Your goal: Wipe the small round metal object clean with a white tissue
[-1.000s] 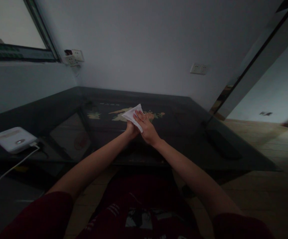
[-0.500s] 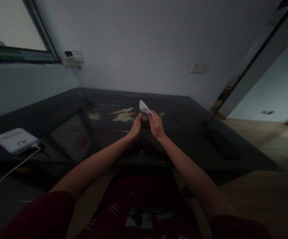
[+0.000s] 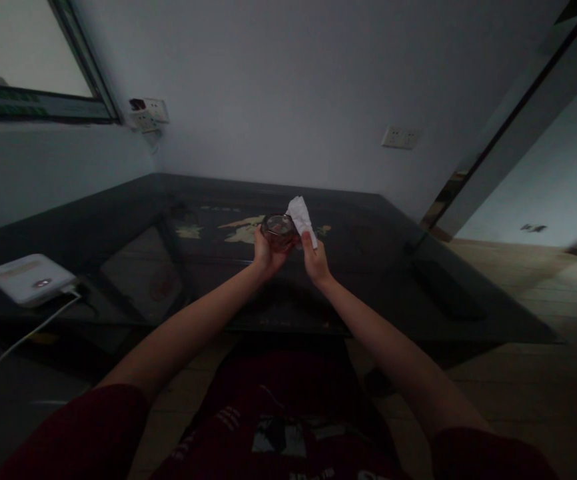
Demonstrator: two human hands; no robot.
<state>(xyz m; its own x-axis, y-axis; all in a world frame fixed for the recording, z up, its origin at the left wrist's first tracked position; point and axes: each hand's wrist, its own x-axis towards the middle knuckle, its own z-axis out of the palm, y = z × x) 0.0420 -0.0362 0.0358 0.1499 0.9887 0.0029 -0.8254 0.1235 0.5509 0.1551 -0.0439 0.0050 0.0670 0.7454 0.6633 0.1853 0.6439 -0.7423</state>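
Observation:
My left hand (image 3: 268,257) is closed around a round, dark, see-through glass container (image 3: 277,228), its fingers reaching under the near side. The container's round face is turned up toward me, above the dark tabletop. Just to the right, my right hand (image 3: 315,259) pinches a crumpled white tissue (image 3: 300,215) with the thumb on top. The tissue stands up from the fingers beside the container's right edge; whether it touches the glass I cannot tell.
A glossy black table (image 3: 368,267) with a bird-and-flower picture spans the front. At its left lies a white box-shaped device (image 3: 31,280) with a white cable (image 3: 23,347). A dark flat object (image 3: 446,290) lies on the right. Behind rises a wall with sockets (image 3: 401,137).
My hands have moved slightly apart. The glass container has shifted left and tipped so its round face shows; the tissue has moved right with my right hand and shows more fully.

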